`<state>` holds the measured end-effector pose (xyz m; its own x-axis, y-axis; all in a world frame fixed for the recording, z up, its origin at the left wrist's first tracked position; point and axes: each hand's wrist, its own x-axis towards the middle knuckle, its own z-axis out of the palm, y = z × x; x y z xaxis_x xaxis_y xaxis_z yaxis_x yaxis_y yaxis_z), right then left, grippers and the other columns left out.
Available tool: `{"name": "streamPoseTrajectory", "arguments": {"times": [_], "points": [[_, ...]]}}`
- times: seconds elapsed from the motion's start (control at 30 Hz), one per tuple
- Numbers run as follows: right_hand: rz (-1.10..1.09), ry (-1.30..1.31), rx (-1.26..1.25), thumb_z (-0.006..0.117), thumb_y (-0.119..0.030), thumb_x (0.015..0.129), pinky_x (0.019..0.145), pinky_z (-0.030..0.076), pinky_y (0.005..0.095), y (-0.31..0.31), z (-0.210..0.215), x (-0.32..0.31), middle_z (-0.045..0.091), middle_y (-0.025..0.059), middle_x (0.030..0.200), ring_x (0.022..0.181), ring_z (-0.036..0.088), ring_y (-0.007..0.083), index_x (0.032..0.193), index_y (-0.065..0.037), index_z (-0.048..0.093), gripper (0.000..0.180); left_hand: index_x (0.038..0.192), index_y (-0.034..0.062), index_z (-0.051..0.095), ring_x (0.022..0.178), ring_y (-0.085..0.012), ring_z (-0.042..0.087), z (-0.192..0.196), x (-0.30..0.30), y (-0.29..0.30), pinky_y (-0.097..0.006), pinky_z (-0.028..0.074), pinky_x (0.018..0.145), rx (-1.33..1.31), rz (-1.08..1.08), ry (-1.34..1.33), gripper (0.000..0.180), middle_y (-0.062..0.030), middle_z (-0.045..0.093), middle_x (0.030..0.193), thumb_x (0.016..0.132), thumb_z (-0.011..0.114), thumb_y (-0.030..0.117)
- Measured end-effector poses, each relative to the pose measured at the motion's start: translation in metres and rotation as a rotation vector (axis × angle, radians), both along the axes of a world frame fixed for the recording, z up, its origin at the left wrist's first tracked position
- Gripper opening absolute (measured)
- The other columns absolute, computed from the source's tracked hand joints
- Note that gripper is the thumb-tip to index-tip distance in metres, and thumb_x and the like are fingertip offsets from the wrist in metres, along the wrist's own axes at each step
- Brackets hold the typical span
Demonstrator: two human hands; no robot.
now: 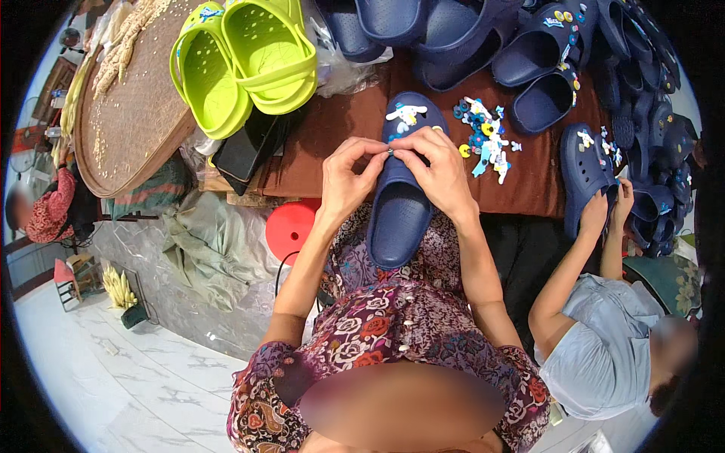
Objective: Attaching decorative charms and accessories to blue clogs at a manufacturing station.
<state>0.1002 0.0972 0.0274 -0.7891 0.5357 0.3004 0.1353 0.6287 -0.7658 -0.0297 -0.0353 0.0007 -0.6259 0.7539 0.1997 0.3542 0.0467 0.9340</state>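
Note:
A navy clog (399, 220) lies in front of me, its toe on the brown-covered table and its heel end over my lap. White and blue charms (408, 115) decorate its upper. My left hand (352, 175) and my right hand (439, 172) meet above the clog's strap area, thumbs and fingertips pinched together. A tiny item shows between the fingertips, too small to name. Just right of the toe lies a pile of loose blue, white and yellow shoe charms (488, 140).
Lime-green clogs (268, 57) stand at the far left beside a round woven tray (140, 113). Many navy clogs (461, 38) are heaped at the back and right. On the right, another person's hands (604, 208) work on a navy clog (585, 170). A red stool (290, 232) stands left.

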Motion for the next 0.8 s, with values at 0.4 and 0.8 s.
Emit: {"name": "streamPoseTrajectory", "arguments": {"times": [0.4,0.8], "points": [[0.026,0.019,-0.072,0.072,-0.014,0.089,0.083,0.048,0.0397,0.002,-0.006,0.002,0.068,0.0093,0.095,0.09,0.062,0.0287,0.099,-0.006,0.076,0.014,0.098,0.0047,0.074,0.093,-0.0266,0.071,0.002,0.0,-0.003,-0.037,0.055,0.084,0.054,-0.049,0.203,0.015,-0.0093,0.075,0.099,0.084,0.075,0.003],[-0.146,0.031,-0.189,0.07,-0.01,0.092,0.088,0.049,0.0365,-0.017,-0.005,0.028,0.067,0.0094,0.1,0.097,0.064,0.0263,0.104,-0.007,0.076,0.014,0.102,0.0031,0.075,0.092,-0.02,0.07,-0.002,-0.004,-0.003,-0.031,0.056,0.078,0.02,-0.086,0.136,0.017,-0.0095,0.075,0.1,0.085,0.074,-0.002]]}}
